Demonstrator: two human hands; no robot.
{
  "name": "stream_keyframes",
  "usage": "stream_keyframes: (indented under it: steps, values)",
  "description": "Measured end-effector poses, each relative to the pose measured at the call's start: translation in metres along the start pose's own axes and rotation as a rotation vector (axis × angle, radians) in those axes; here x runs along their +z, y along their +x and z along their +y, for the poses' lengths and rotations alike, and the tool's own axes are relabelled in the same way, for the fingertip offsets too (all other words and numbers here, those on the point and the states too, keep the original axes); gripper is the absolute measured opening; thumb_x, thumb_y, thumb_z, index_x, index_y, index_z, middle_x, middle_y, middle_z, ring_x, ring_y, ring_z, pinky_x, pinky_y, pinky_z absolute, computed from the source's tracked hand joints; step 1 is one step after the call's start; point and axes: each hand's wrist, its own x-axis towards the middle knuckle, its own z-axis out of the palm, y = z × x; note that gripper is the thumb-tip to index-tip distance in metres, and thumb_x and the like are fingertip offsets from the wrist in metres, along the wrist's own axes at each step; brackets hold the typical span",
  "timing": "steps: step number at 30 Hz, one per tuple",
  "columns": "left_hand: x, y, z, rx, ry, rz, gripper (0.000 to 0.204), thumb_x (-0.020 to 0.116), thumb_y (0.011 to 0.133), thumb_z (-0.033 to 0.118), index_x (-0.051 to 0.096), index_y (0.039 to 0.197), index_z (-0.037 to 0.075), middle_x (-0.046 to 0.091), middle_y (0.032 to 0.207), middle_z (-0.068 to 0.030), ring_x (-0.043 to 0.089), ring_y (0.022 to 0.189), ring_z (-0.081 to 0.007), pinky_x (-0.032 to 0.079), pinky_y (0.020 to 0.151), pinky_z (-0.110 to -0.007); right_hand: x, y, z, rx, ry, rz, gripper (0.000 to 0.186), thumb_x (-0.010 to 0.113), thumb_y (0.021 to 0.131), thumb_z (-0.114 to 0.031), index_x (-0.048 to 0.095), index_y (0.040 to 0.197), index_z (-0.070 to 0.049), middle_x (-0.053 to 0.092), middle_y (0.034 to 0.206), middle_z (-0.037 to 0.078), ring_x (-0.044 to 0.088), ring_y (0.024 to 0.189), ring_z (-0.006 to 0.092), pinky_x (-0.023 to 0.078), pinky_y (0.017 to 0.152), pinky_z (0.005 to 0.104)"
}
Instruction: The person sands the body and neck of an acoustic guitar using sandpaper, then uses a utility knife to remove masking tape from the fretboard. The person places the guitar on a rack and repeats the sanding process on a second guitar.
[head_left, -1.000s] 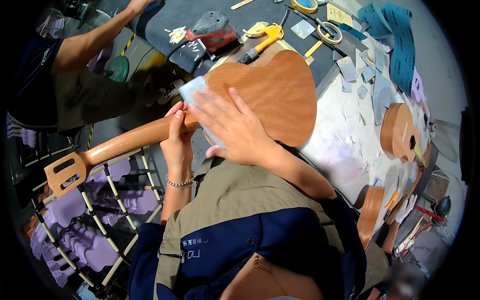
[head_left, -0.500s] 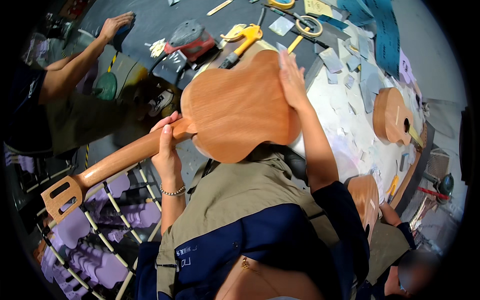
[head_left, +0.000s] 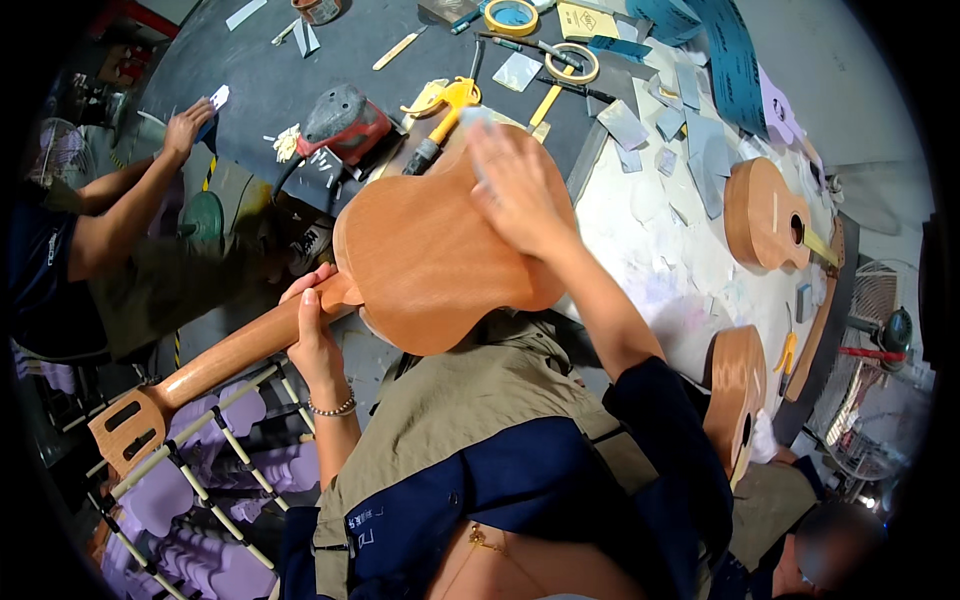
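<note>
A brown wooden ukulele lies back side up across my lap, its slotted headstock pointing to the lower left. Around the neck, close to the body, my left hand is closed with the thumb on top. My right hand presses on the upper part of the back, fingers stretched and smeared by motion. A pale blue scrap, apparently sandpaper, shows at those fingertips; the rest of it is hidden under the hand.
A red and grey power sander, a yellow-handled tool and tape rolls lie on the dark bench. Sandpaper scraps and another ukulele are at right. One co-worker's hand is at left; another person sits lower right. Purple pieces fill a rack.
My right hand has moved from the ukulele's far right edge leftward onto its back. The ukulele has shifted slightly left and down. My left hand keeps its grip on the neck.
</note>
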Motion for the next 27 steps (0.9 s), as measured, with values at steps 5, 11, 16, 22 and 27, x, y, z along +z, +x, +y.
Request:
stream_keyframes:
  steps: [5,11,16,22,27]
  values:
    - [0.007,0.001,0.004,-0.018,0.015,0.034,0.027,0.055,0.089,0.015,0.054,0.109,-0.003,0.06,0.111,-0.0192,0.058,0.104,-0.0263,0.041,0.097,-0.038,0.0,0.015,0.043,0.196,-0.006,-0.039,0.057,0.035,0.095,-0.036,0.02,0.144,-0.012,0.02,0.15,0.009,0.015,0.139,0.0311,0.007,0.109,0.057]
    - [0.01,-0.003,0.006,0.003,0.05,0.029,0.028,0.056,0.088,0.016,0.054,0.109,-0.003,0.06,0.11,-0.019,0.058,0.103,-0.0263,0.042,0.096,-0.037,-0.005,-0.008,0.019,0.12,-0.041,-0.053,0.063,0.021,0.094,-0.052,0.022,0.145,-0.015,0.018,0.151,0.006,0.014,0.139,0.0289,0.004,0.109,0.0539]
    - [0.004,-0.006,0.002,0.028,0.003,0.019,0.027,0.055,0.089,0.016,0.054,0.109,-0.003,0.06,0.109,-0.0195,0.057,0.104,-0.0257,0.041,0.096,-0.037,-0.006,-0.014,-0.012,-0.121,-0.021,-0.109,0.066,0.015,0.094,-0.056,0.021,0.145,-0.014,0.019,0.151,0.008,0.013,0.139,0.0324,0.004,0.109,0.0543]
    - [0.014,-0.006,0.005,0.044,0.007,0.026,0.025,0.056,0.088,0.014,0.054,0.108,-0.003,0.061,0.107,-0.0179,0.059,0.102,-0.0253,0.043,0.095,-0.038,0.002,0.002,-0.073,-0.117,0.054,-0.033,0.06,0.039,0.092,-0.031,0.021,0.144,-0.006,0.021,0.149,0.013,0.015,0.139,0.033,0.013,0.108,0.0548]
    - [0.013,-0.009,0.008,0.043,0.01,0.033,0.025,0.055,0.088,0.013,0.054,0.108,-0.003,0.061,0.107,-0.0184,0.059,0.101,-0.0253,0.043,0.095,-0.038,-0.007,-0.014,-0.094,-0.204,-0.018,-0.017,0.066,0.053,0.085,-0.028,0.027,0.141,-0.005,0.03,0.144,0.017,0.025,0.134,0.0361,0.018,0.106,0.0563]
